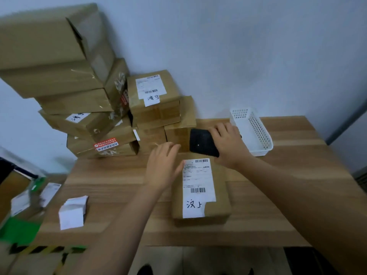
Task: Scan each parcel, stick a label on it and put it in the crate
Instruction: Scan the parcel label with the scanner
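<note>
"Seeing the parcel point(200, 187) flat on the table point(278, 195), long side running away from me, white shipping label point(198, 187) face up with two handwritten characters at its near end."

"And the fingers?"

"My left hand point(162, 167) lies at the parcel's far left corner, fingers point(168, 149) straight and close together, thumb against the label's edge. My right hand point(228, 143) is just past the parcel's far end, its fingers curled round a black handheld device point(203, 142) that hangs over that end."

"What's around it?"

"Light wood-grain table set against a plain pale wall point(238, 46). A white perforated basket point(251, 132) sits just right of my right hand. A leaning pile of brown cartons point(79, 86) fills the far left corner, some of them labelled. A stack of white slips point(73, 212) lies near the table's left edge, well apart from the parcel. Beyond that edge, lower down, there's a green shape point(19, 229) too blurred to make out."
</note>
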